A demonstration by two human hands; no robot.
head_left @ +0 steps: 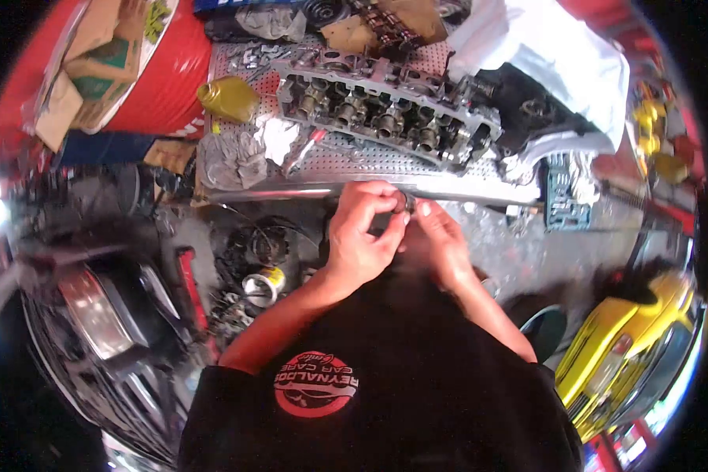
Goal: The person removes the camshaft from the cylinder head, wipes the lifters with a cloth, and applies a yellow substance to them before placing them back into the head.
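Just in front of the bench edge, my left hand (362, 236) pinches a small dark round metal part (403, 202) between thumb and fingers. My right hand (446, 242) meets it from the right, its thumb and fingertips pressed together at the part's right side. Whether those fingertips hold a separate piece is too small to tell. Beyond both hands, a metal cylinder head (389, 110) lies on the perforated metal bench top (354, 151), its row of valve springs showing.
Left on the bench are a yellow-green bottle (228, 99) and crumpled rags (234, 157). A teal socket tray (568, 197) sits at the bench's right end. A can (263, 286) stands below left. Parts of a dark car (94, 315) and a yellow car (621, 346) flank me.
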